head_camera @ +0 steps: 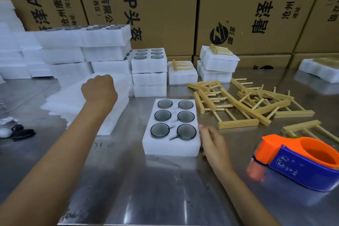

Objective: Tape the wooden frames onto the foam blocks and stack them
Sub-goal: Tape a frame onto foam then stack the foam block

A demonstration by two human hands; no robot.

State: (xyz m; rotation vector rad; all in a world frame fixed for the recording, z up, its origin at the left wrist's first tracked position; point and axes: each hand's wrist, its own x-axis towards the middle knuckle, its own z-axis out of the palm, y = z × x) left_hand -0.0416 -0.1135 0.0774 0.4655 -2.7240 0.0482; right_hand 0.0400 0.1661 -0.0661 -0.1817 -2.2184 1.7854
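Cardboard cartons (165, 5) wall off everything from 10 to 2 o'clock, printed sides facing in. Steel counter (128, 189) underneath all of it, shiny, a bit smudged. Big heap of stacked foam blocks (82, 48) at 10 o'clock, a pile of flat foam sheets (73, 104) in front of it. Finished blocks with frames on top (218, 60) parked at 1 o'clock. Loose wooden frames (244, 104) dumped in a tangle at 2 to 3 o'clock, well within reach. Foam block (171, 128) being worked sits dead centre, six dark glass cups in its holes, no frame on it yet. Orange and blue tape dispenser (300, 159) lying at 4 o'clock, untouched.

Left hand (100, 90) up over the foam sheets, fingers curled in; can't tell whether gripping a sheet or nothing. Right hand (212, 143) loose, fingers fairly straight, touching the block's right edge.

Looks like squaring up the block, maybe fetching a cover sheet. Best bet: keep it parallel to the counter edge, lay the frame flat and centred, hold it down, then run tape snug around.
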